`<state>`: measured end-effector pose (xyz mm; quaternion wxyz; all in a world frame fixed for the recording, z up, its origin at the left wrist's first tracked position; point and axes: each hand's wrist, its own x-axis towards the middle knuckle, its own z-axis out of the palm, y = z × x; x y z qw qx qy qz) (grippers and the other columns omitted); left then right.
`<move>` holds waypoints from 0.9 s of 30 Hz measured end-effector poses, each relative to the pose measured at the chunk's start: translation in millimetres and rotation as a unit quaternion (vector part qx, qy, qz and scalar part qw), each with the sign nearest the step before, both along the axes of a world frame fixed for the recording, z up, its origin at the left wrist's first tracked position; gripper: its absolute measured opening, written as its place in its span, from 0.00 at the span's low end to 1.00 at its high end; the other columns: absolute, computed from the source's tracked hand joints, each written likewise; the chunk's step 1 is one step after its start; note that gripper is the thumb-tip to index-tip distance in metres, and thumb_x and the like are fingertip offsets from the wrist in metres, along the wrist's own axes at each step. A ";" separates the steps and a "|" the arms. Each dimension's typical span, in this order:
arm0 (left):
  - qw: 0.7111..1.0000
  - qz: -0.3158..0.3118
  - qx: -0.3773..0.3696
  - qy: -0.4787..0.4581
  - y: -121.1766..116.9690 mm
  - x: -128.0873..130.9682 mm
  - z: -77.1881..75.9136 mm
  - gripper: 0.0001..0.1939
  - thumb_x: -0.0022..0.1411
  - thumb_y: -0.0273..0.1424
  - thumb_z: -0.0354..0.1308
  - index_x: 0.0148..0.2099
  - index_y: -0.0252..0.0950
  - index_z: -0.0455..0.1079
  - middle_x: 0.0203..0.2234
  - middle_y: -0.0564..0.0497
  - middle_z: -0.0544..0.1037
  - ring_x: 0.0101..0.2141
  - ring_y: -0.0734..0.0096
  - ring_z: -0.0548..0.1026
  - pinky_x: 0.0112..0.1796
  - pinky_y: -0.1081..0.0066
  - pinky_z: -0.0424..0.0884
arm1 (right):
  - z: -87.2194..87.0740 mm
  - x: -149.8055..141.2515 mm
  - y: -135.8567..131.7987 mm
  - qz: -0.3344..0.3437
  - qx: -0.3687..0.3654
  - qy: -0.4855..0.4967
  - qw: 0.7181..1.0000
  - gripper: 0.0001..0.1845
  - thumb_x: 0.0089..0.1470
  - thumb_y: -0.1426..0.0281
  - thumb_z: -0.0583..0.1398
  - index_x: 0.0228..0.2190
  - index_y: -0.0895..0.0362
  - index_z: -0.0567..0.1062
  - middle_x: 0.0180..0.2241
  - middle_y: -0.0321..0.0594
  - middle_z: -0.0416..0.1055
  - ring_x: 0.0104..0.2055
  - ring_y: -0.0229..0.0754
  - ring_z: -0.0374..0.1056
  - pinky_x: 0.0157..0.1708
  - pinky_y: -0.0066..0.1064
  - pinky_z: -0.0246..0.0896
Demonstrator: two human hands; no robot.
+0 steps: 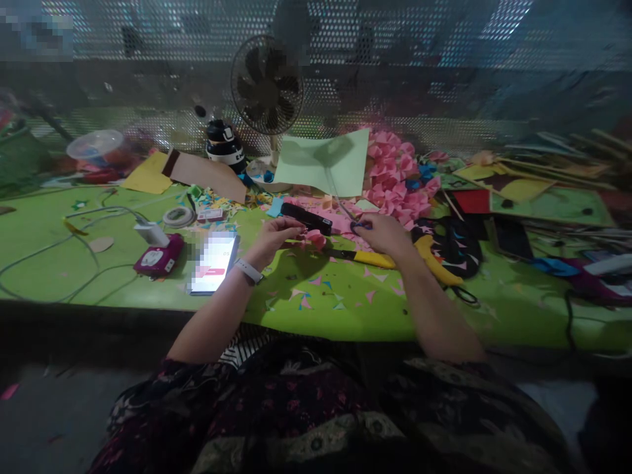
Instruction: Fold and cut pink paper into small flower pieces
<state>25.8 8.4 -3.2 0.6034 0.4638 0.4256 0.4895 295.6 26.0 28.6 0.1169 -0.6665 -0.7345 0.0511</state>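
Observation:
Toward the middle of the green table, my left hand (279,236) is closed in a pinch at a small pink folded paper piece (316,239). My right hand (384,233) is closed round the blue handle of scissors (351,218), whose thin metal blades point away and to the left. Between the hands lies a black stapler-like object (306,218). In front of my right hand rests a yellow-handled tool (372,259) with a dark end. Pink, blue and white paper scraps (320,293) are scattered nearer to me.
Behind the hands are a pale green sheet (323,161), a heap of pink folded papers (395,174), a fan (268,85) and a black bottle (224,146). Left are a lit phone (213,263), a purple power box (158,257) and cables. A yellow curved handle (437,262) lies right.

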 end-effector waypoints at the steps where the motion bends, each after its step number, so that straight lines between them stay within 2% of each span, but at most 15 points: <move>1: 1.000 0.000 -0.004 -0.001 0.5 -0.7 -0.2 0.12 0.47 0.32 0.71 0.34 0.34 0.76 0.34 0.47 0.83 0.32 0.69 0.81 0.33 0.69 0.79 | -1.3 -1.6 -0.7 0.003 -0.004 -0.015 1.000 0.12 0.58 0.66 0.59 0.38 0.56 0.81 0.37 0.45 0.80 0.37 0.49 0.74 0.29 0.33 0.57; 5: 1.000 0.026 0.000 0.010 4.1 -6.3 -1.4 0.11 0.48 0.33 0.71 0.35 0.36 0.77 0.33 0.46 0.83 0.32 0.70 0.80 0.32 0.69 0.79 | -6.6 -6.7 -2.7 0.006 0.006 -0.064 0.998 0.11 0.58 0.68 0.59 0.39 0.56 0.80 0.39 0.47 0.80 0.41 0.50 0.75 0.30 0.33 0.58; 10: 0.998 0.036 0.003 0.042 8.2 -13.9 -3.5 0.08 0.51 0.32 0.70 0.35 0.36 0.78 0.36 0.44 0.83 0.35 0.66 0.81 0.37 0.64 0.79 | -11.5 -6.9 -1.6 0.028 0.005 -0.087 0.996 0.10 0.60 0.68 0.59 0.38 0.58 0.79 0.38 0.49 0.79 0.40 0.51 0.75 0.29 0.34 0.59; 14: 0.993 0.079 0.008 0.092 11.6 -17.2 -4.8 0.08 0.51 0.32 0.69 0.33 0.35 0.77 0.31 0.46 0.82 0.32 0.68 0.80 0.36 0.65 0.77 | -14.4 -8.3 -0.6 0.027 0.032 -0.090 0.995 0.10 0.60 0.69 0.58 0.36 0.59 0.79 0.38 0.52 0.78 0.38 0.50 0.74 0.29 0.34 0.61; 17: 0.980 0.142 0.015 0.138 16.4 -20.8 -5.8 0.06 0.50 0.29 0.67 0.32 0.33 0.76 0.26 0.48 0.80 0.28 0.70 0.79 0.32 0.70 0.75 | -17.5 -16.5 -1.9 0.046 0.082 -0.034 0.995 0.11 0.61 0.69 0.56 0.36 0.58 0.80 0.40 0.51 0.77 0.40 0.49 0.73 0.33 0.35 0.64; 19: 0.973 0.166 0.009 0.160 20.3 -24.4 -7.4 0.04 0.50 0.26 0.65 0.32 0.32 0.75 0.24 0.49 0.79 0.26 0.71 0.78 0.30 0.72 0.73 | -21.3 -26.2 -4.2 0.087 0.091 0.032 0.991 0.11 0.61 0.69 0.57 0.36 0.57 0.80 0.41 0.48 0.76 0.41 0.48 0.72 0.37 0.37 0.67; 22: 0.966 0.186 0.001 0.177 26.3 -31.4 -11.9 0.03 0.51 0.25 0.63 0.31 0.31 0.75 0.23 0.49 0.78 0.25 0.72 0.78 0.29 0.73 0.73 | -29.8 -42.4 -8.1 0.145 0.058 0.106 0.982 0.10 0.59 0.65 0.61 0.37 0.57 0.80 0.41 0.46 0.77 0.41 0.46 0.72 0.41 0.38 0.68; 25: 0.958 0.210 0.006 0.193 31.6 -38.2 -17.9 0.04 0.50 0.25 0.63 0.31 0.31 0.76 0.23 0.49 0.79 0.24 0.73 0.77 0.29 0.72 0.73 | -38.4 -53.8 -9.9 0.161 0.035 0.130 0.978 0.13 0.60 0.61 0.61 0.37 0.57 0.80 0.41 0.47 0.76 0.38 0.45 0.71 0.37 0.38 0.68; 27: 0.955 0.216 0.008 0.202 34.7 -41.8 -21.9 0.04 0.49 0.25 0.63 0.31 0.32 0.76 0.24 0.49 0.79 0.24 0.73 0.77 0.30 0.72 0.73 | -41.7 -57.2 -9.8 0.168 0.033 0.135 0.976 0.12 0.60 0.62 0.61 0.36 0.57 0.80 0.40 0.47 0.75 0.38 0.45 0.71 0.35 0.38 0.68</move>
